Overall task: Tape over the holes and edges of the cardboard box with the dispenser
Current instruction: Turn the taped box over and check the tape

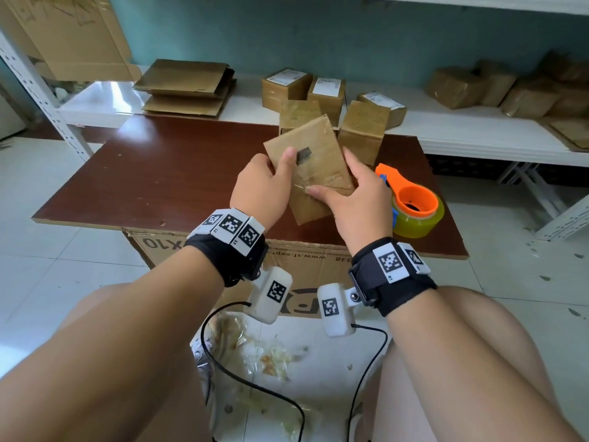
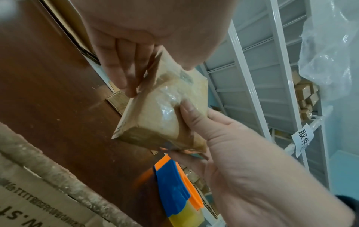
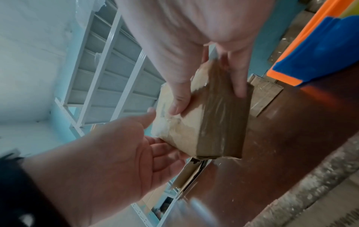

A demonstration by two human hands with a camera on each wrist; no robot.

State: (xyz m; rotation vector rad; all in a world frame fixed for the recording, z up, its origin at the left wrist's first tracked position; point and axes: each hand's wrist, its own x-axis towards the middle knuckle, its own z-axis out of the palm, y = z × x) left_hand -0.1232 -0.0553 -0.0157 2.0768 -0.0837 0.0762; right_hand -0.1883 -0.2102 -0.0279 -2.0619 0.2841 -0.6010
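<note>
I hold a small flat cardboard box [image 1: 315, 173] tilted in the air above the dark brown table [image 1: 178, 173]. Glossy clear tape covers much of its face, and a small dark hole [image 1: 304, 154] shows near the top. My left hand [image 1: 267, 186] grips its left edge, thumb beside the hole and fingers behind. My right hand [image 1: 357, 199] grips the right edge with the thumb across the face. In the wrist views the box [image 2: 155, 119] [image 3: 219, 119] sits between the left hand [image 2: 124, 61] [image 3: 126, 145] and the right hand [image 2: 223, 138] [image 3: 194, 69]. The orange tape dispenser [image 1: 414, 205] [image 2: 174, 184] [image 3: 320, 53] lies unheld on the table, right of my right hand.
Two taped boxes [image 1: 363, 132] stand on the table just behind the held one. Several more boxes [image 1: 287, 87] and flattened cardboard [image 1: 188, 87] lie on the white shelf behind. A large carton [image 1: 306, 260] sits under the table's near edge. Tape scraps [image 1: 255, 352] litter the floor.
</note>
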